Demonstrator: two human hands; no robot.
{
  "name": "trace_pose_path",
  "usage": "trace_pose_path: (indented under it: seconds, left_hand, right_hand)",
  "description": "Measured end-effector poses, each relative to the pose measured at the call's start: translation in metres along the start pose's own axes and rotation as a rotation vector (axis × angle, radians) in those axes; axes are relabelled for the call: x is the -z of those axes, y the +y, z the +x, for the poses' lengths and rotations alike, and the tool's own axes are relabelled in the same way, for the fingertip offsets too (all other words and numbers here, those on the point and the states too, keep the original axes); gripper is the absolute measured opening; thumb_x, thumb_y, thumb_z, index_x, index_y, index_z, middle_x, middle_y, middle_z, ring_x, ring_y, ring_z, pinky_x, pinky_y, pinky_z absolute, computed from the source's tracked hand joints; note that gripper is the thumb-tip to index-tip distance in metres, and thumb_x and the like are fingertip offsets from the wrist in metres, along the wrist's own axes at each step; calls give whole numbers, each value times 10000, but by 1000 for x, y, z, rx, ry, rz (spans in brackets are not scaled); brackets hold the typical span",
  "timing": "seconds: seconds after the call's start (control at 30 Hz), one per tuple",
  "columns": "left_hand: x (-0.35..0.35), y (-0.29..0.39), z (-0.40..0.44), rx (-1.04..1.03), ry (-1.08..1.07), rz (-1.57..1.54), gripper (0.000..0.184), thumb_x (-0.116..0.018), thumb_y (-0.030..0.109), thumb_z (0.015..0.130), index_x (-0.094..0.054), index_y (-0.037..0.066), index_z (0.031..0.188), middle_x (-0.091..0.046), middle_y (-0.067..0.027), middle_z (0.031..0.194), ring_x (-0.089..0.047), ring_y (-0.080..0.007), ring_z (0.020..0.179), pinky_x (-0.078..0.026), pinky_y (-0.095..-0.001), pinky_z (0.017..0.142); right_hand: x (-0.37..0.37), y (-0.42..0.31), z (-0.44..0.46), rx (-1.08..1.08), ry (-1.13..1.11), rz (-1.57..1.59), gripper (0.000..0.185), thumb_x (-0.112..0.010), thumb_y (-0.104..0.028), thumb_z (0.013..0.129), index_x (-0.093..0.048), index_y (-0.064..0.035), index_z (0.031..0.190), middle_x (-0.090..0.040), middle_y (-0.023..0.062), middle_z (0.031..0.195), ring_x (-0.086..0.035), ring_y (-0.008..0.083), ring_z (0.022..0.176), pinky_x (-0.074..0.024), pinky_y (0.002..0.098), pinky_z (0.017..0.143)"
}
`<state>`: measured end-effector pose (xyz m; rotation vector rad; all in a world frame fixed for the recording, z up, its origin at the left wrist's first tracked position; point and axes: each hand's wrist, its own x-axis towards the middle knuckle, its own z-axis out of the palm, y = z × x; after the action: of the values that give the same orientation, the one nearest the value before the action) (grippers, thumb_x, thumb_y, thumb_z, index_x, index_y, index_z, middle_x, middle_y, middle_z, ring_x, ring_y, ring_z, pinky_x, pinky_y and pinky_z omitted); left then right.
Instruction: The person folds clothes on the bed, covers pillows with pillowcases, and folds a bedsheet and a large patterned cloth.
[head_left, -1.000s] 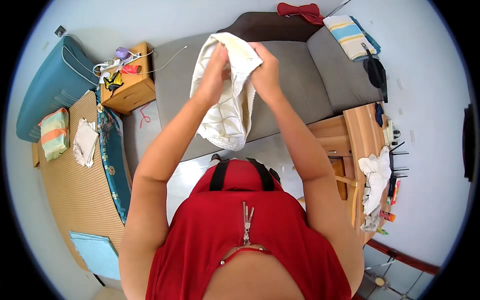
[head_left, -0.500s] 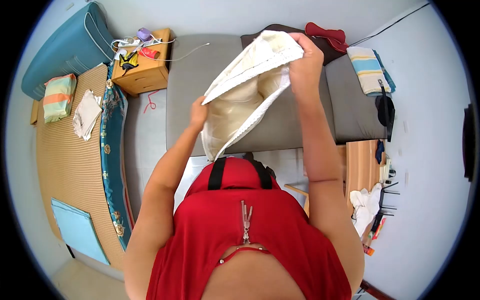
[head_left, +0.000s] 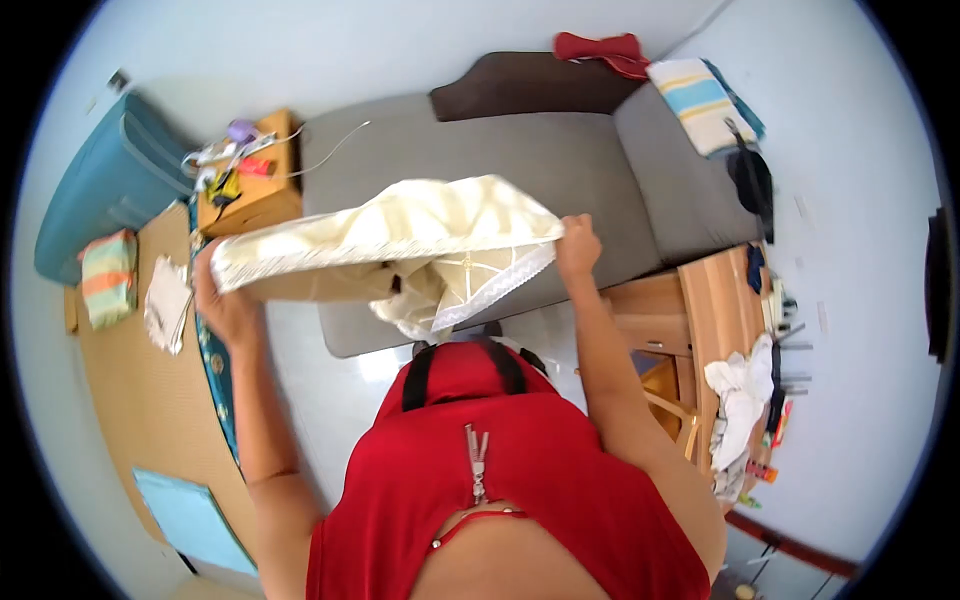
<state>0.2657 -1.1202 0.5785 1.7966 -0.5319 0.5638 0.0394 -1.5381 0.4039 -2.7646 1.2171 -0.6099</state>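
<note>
A cream cloth cover with white lace edging (head_left: 400,235) is stretched out in front of me, above the front part of the grey sofa. Its exact kind I cannot tell. My left hand (head_left: 232,305) is closed on its left end, and my right hand (head_left: 578,248) grips its right corner. The lace-edged opening faces me and shows a paler, seamed inside. A bunched fold of the cloth hangs down between the hands, near my knees.
The grey sofa (head_left: 520,160) stands ahead. To the left are a wooden nightstand (head_left: 250,213) with cables and a bed (head_left: 130,400). A wooden desk (head_left: 715,300) with white cloth (head_left: 740,400) stands right, beside a chair (head_left: 672,400). Folded towels (head_left: 695,105) lie on the sofa arm.
My left hand has moved far left and lower, my right hand down and slightly left. The cloth cover went from a slanted, raised position to being spread nearly level. My view has turned slightly.
</note>
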Motion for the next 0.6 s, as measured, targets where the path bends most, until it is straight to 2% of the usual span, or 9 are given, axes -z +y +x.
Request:
trace_pose_path:
  seconds: [0.03,0.07,0.1,0.17,0.23,0.27,0.4,0.5,0.6]
  left_hand:
    - [7,12,7,-97,-25,51,186,-526,20,832,-598,-7,1001,-614,-82,961,-567,-167,894,-449,-279,806]
    - [10,10,7,16,68,-58,200,-503,20,841,-588,-9,1019,-611,-80,971,-564,-164,896,-451,-281,810]
    - [23,8,14,-22,38,14,197,-500,24,849,-581,-14,1024,-607,-80,982,-563,-153,896,-457,-282,814]
    - [39,-3,23,35,199,-187,196,-488,38,865,-576,-18,1031,-604,-107,1001,-591,-188,899,-496,-309,782]
    - [40,31,37,129,349,-340,227,-459,84,891,-553,-22,1069,-597,-132,1007,-608,-226,861,-536,-339,738]
    - [48,38,43,32,341,-273,242,-464,81,888,-540,-23,1093,-591,-147,1020,-609,-249,868,-539,-356,756]
    - [103,31,64,-53,433,-307,266,-504,115,879,-558,-51,1080,-585,-187,1041,-587,-278,930,-509,-377,808]
    - [131,41,81,-64,518,-229,297,-525,151,869,-562,-48,1087,-584,-198,1057,-587,-290,934,-518,-387,804]
    - [156,26,90,-70,481,-27,316,-515,176,886,-561,-48,1105,-592,-183,1053,-597,-277,914,-522,-377,795]
  right_hand:
    - [-12,8,-5,-78,-65,-65,130,-575,-147,762,-628,-106,873,-563,110,929,-611,353,757,-502,448,651]
    - [-11,9,-8,-144,-96,-15,139,-570,-149,771,-630,-114,891,-577,108,945,-616,353,784,-505,447,676]
    - [-15,12,-9,-229,-130,25,140,-566,-152,779,-634,-126,899,-599,112,946,-619,352,811,-503,449,701]
    - [-16,12,-9,-328,-135,69,150,-564,-149,778,-649,-138,901,-635,122,918,-622,345,842,-500,446,722]
    - [-25,19,-10,-393,-191,101,155,-558,-163,784,-654,-140,904,-648,130,901,-626,344,842,-501,445,719]
    - [-31,23,-12,-417,-226,123,159,-555,-171,787,-657,-140,905,-654,135,892,-628,343,842,-502,444,718]
    - [-42,20,-31,-429,-316,180,219,-501,-190,812,-641,-103,955,-652,185,857,-629,349,844,-496,453,723]
    - [-60,22,-45,-494,-508,468,239,-462,-210,861,-608,-102,1017,-652,169,905,-630,368,837,-515,474,679]
    - [-87,0,-49,-1021,-468,1401,288,-436,-277,905,-539,-115,1120,-616,141,1052,-635,324,823,-546,441,634]
